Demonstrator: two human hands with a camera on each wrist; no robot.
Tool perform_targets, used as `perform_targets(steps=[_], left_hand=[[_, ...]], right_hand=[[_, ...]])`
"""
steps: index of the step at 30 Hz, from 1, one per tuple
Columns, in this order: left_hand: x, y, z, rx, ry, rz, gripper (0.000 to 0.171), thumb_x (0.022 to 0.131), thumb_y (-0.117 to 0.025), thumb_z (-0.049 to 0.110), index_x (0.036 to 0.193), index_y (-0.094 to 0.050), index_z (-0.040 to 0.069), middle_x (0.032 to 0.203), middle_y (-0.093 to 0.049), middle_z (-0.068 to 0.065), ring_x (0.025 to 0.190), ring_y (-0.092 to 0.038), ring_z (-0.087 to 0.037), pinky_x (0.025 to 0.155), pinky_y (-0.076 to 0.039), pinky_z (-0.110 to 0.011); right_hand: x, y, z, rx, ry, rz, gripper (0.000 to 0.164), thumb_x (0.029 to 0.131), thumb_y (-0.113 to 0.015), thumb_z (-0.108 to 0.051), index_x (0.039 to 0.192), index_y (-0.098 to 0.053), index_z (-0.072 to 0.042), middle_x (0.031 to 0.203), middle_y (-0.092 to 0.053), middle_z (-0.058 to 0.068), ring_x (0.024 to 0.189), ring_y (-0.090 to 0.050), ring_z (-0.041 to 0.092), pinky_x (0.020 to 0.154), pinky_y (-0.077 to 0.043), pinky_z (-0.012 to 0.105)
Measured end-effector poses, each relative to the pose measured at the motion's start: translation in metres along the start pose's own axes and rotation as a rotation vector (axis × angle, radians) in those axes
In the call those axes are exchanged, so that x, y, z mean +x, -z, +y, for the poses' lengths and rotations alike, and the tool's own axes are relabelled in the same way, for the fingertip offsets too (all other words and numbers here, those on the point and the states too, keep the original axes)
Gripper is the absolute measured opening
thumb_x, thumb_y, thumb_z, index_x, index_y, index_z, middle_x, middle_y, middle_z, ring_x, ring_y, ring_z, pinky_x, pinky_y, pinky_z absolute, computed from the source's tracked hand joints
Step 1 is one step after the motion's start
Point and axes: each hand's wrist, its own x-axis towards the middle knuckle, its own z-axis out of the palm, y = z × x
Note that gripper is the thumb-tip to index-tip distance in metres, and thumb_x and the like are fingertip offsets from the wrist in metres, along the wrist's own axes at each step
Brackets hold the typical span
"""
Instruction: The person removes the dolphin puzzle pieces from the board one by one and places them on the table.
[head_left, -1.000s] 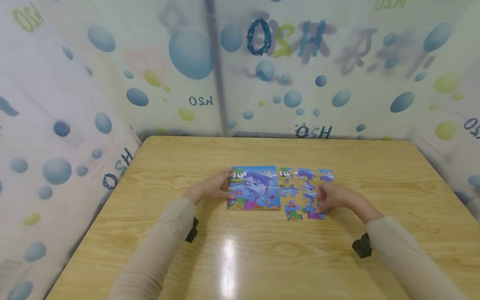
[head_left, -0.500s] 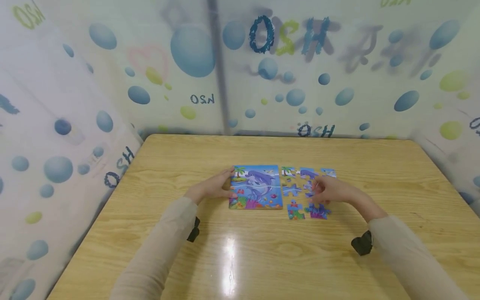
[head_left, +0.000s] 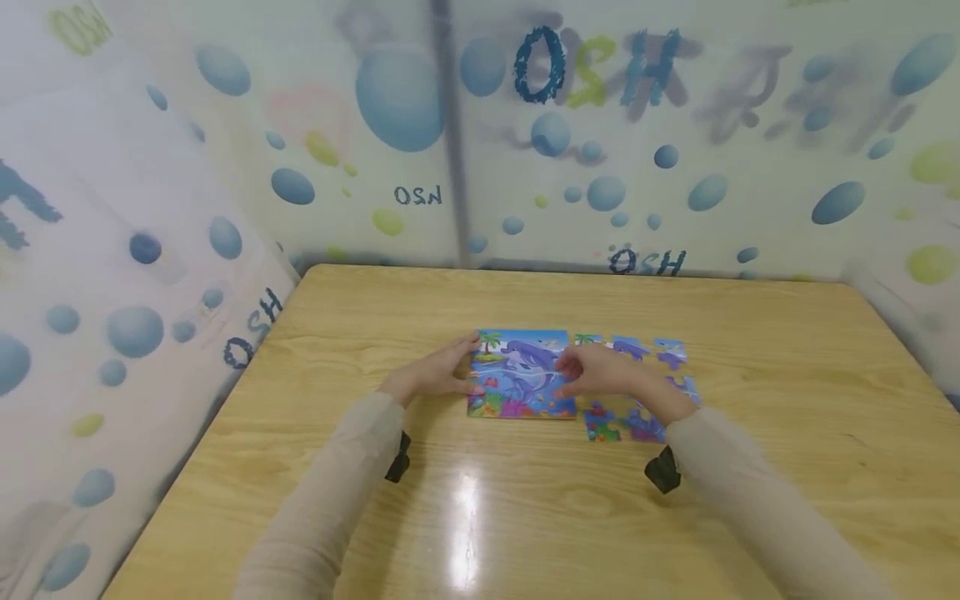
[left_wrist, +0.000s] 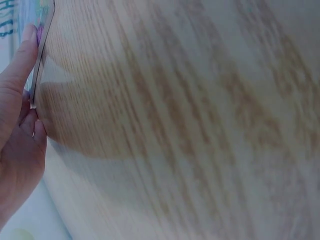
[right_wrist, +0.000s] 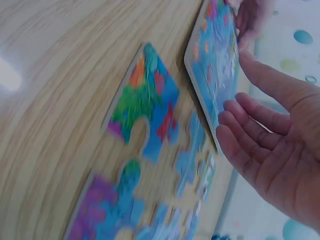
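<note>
A square picture board with dolphins lies flat on the wooden table. My left hand grips its left edge, thumb over the top face and the other fingers along the rim; the left wrist view shows this thumb on the board. At the opposite edge hovers my right hand, fingers loosely bent, thumb apart, nothing between them. To the right of the board, loose jigsaw pieces of a matching scene lie spread out, partly hidden under my right forearm. A green and blue corner piece shows in the right wrist view.
The light wooden table ends at a back edge against a wall printed with bubbles and lettering. Dark devices, one of them the right wrist mount, hang under both sleeves.
My right hand has moved left from over the jigsaw pieces to the board's right edge, uncovering pieces at the far right. The left hand keeps its hold on the board.
</note>
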Motion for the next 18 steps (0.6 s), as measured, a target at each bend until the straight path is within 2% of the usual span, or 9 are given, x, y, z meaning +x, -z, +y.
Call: perform_targets(steps=[3, 6, 10, 18], left_hand=[[0.001, -0.001, 0.001, -0.004, 0.001, -0.002, 0.092, 0.082, -0.066, 0.034, 0.147, -0.008, 0.005, 0.155, -0.003, -0.013, 0.142, -0.005, -0.030, 0.116, -0.010, -0.044], [0.001, -0.001, 0.003, -0.015, -0.002, -0.004, 0.090, 0.082, -0.066, 0.031, 0.146, -0.009, 0.003, 0.154, -0.003, -0.014, 0.142, -0.005, -0.031, 0.116, -0.010, -0.045], [0.000, -0.002, 0.004, -0.026, -0.004, -0.003, 0.088, 0.083, -0.066, 0.029, 0.146, -0.011, 0.003, 0.154, -0.004, -0.014, 0.142, -0.004, -0.032, 0.116, -0.010, -0.046], [-0.001, 0.000, 0.004, -0.055, 0.007, -0.005, 0.090, 0.083, -0.066, 0.029, 0.147, -0.007, 0.004, 0.154, -0.004, -0.014, 0.142, -0.004, -0.032, 0.116, -0.010, -0.046]], right_hand=[[0.008, -0.005, -0.006, -0.026, -0.002, -0.021, 0.052, 0.080, -0.071, -0.023, 0.120, -0.053, 0.005, 0.119, -0.057, 0.020, 0.112, -0.054, 0.034, 0.095, -0.047, 0.040], [0.013, -0.010, -0.010, -0.087, 0.002, -0.046, 0.056, 0.078, -0.072, -0.024, 0.120, -0.051, 0.006, 0.118, -0.054, 0.020, 0.113, -0.051, 0.034, 0.096, -0.046, 0.041], [0.016, -0.015, -0.012, -0.152, -0.022, -0.046, 0.054, 0.075, -0.075, -0.025, 0.116, -0.053, 0.002, 0.112, -0.051, 0.015, 0.107, -0.051, 0.030, 0.094, -0.046, 0.040], [0.022, -0.016, -0.016, -0.160, -0.080, -0.035, 0.046, 0.071, -0.078, -0.020, 0.105, -0.054, 0.000, 0.101, -0.051, 0.010, 0.090, -0.047, 0.021, 0.084, -0.047, 0.035]])
